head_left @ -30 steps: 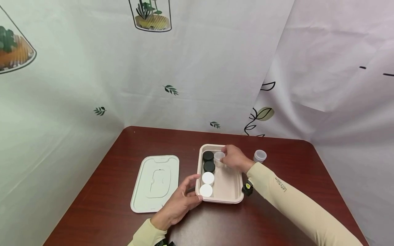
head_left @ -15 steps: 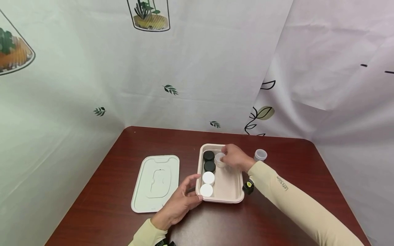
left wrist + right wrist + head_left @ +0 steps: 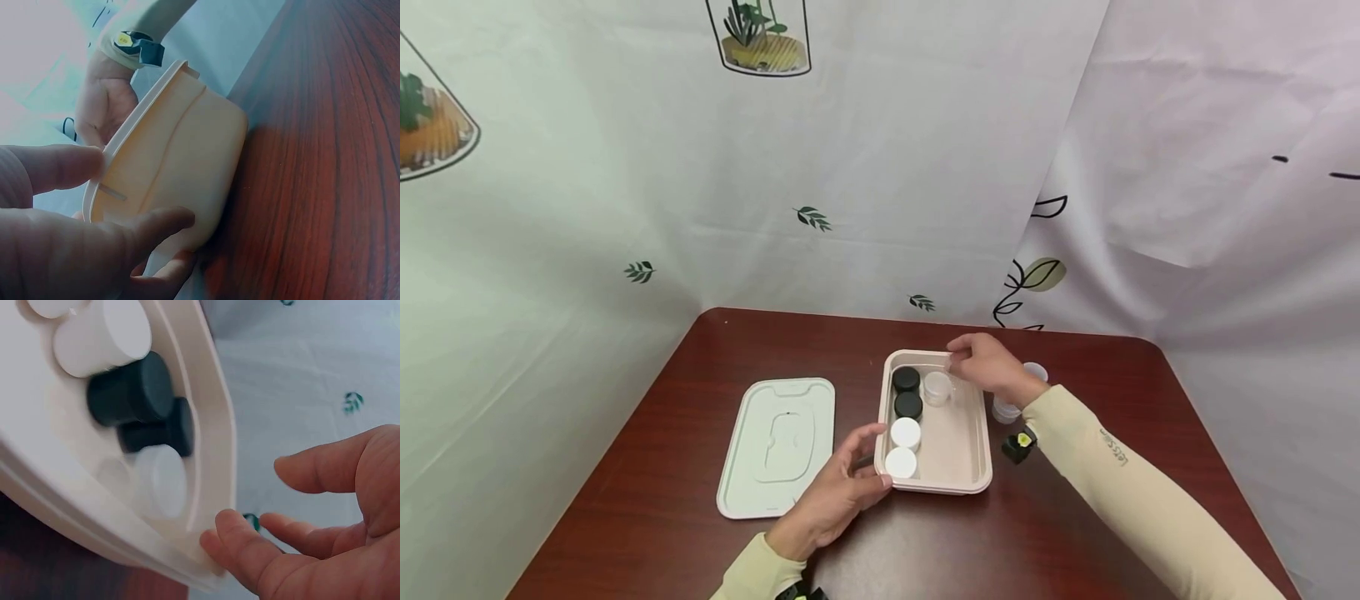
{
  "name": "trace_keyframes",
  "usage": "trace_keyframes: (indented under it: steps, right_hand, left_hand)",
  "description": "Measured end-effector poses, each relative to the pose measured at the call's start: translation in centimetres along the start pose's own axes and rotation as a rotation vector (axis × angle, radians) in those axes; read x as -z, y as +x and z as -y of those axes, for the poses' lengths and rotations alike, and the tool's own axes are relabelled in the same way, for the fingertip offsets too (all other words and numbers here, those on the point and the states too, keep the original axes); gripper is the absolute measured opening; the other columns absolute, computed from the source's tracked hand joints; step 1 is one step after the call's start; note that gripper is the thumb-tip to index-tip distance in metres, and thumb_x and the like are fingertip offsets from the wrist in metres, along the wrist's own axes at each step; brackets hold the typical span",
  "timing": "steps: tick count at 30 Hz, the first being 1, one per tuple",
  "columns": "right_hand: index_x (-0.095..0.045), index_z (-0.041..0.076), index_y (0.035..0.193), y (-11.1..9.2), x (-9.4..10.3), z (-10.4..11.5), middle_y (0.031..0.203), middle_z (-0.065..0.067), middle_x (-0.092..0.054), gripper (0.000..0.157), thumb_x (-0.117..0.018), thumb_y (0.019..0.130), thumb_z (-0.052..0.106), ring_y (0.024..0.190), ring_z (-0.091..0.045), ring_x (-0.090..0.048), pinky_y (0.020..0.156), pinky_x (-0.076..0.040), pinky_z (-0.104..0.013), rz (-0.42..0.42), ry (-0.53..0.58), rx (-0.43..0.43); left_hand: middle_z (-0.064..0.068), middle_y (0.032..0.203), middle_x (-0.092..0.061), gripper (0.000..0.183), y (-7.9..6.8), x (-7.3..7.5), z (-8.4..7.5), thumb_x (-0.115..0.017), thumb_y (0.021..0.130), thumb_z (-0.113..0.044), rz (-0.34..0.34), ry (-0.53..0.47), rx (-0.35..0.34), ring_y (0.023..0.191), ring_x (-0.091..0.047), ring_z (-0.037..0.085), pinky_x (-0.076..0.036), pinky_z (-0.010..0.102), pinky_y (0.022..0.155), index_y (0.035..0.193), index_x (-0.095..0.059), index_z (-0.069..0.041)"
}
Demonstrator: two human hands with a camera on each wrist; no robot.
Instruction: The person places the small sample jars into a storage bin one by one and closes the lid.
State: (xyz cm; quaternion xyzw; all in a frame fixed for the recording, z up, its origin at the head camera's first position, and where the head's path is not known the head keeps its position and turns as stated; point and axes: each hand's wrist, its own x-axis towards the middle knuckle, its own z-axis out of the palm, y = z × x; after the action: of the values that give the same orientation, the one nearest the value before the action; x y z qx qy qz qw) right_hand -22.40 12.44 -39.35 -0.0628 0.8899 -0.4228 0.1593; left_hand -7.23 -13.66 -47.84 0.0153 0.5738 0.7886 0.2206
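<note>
Holding five jars (image 3: 907,406), the tray (image 3: 951,450) touches a relaxed left hand (image 3: 838,493), right hand (image 3: 991,365) spread.

You are in a small, screened-off spot like a makeshift booth: creased pale cloth (image 3: 880,150), printed with leaf sprigs (image 3: 812,218) and jars of plants (image 3: 765,52), hangs ahead of you and on both sides, close around the surface (image 3: 647,450). That surface, reddish-brown with wood grain, looks like an ordinary desk or table; whether a home or an office lies beyond, you cannot tell.
</note>
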Motion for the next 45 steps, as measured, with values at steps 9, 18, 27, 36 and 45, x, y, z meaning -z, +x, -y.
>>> trace_keyframes:
  steps: [9, 18, 27, 36, 45]
  right_hand:
    - [-0.046, 0.000, 0.155, -1.0, 4.5, -1.1, 0.157, -0.024, -0.049, 0.056, -0.064, 0.104, 0.016, 0.140, -0.039, -0.056, 0.115, -0.048, -0.050, 0.001, 0.229, -0.017]
    - [-0.037, -0.006, 0.158, -1.3, 7.5, -4.3, 0.160, -0.029, -0.043, 0.061, -0.061, 0.105, 0.012, 0.146, -0.044, -0.048, 0.117, -0.046, -0.049, -0.060, 0.352, -0.032]
    - [-0.037, -0.005, 0.160, -1.5, 9.0, -9.5, 0.164, -0.028, -0.038, 0.062, -0.060, 0.107, 0.017, 0.137, -0.027, -0.056, 0.120, -0.042, -0.048, -0.128, 0.330, -0.119]
    - [-0.036, -0.003, 0.161, -2.0, 7.9, -13.1, 0.164, -0.026, -0.041, 0.067, -0.063, 0.105, 0.021, 0.109, 0.001, -0.059, 0.103, -0.055, -0.028, -0.124, 0.338, -0.183]
    - [-0.039, -0.005, 0.158, -2.0, 5.7, -14.5, 0.153, -0.028, -0.049, 0.067, -0.067, 0.101, 0.015, 0.097, 0.002, -0.061, 0.089, -0.057, -0.020, -0.165, 0.398, -0.178]
  left_hand:
    - [0.025, 0.153, -0.032, 0.078, 0.0, 0.0, -0.2, -0.066, 0.091, 0.009, -0.008, 0.005, 0.011, 0.119, -0.064, 0.021, -0.055, 0.036, 0.097, 0.159, -0.033, -0.012]
    - [0.026, 0.154, -0.031, 0.079, 0.0, 0.0, -0.3, -0.066, 0.092, 0.007, -0.005, 0.007, -0.006, 0.118, -0.063, 0.020, -0.055, 0.035, 0.097, 0.160, -0.031, -0.010]
    - [0.026, 0.154, -0.030, 0.079, 0.0, -0.1, -0.2, -0.066, 0.092, 0.007, -0.012, 0.005, -0.004, 0.117, -0.063, 0.020, -0.055, 0.034, 0.096, 0.161, -0.031, -0.011]
    - [0.027, 0.155, -0.030, 0.078, 0.0, -0.2, -0.1, -0.066, 0.092, 0.007, -0.007, 0.006, -0.005, 0.117, -0.063, 0.020, -0.055, 0.034, 0.096, 0.160, -0.030, -0.009]
    - [0.028, 0.157, -0.028, 0.079, 0.0, -0.3, -0.2, -0.065, 0.092, 0.007, -0.009, 0.015, 0.002, 0.118, -0.062, 0.020, -0.055, 0.033, 0.095, 0.161, -0.030, -0.010]
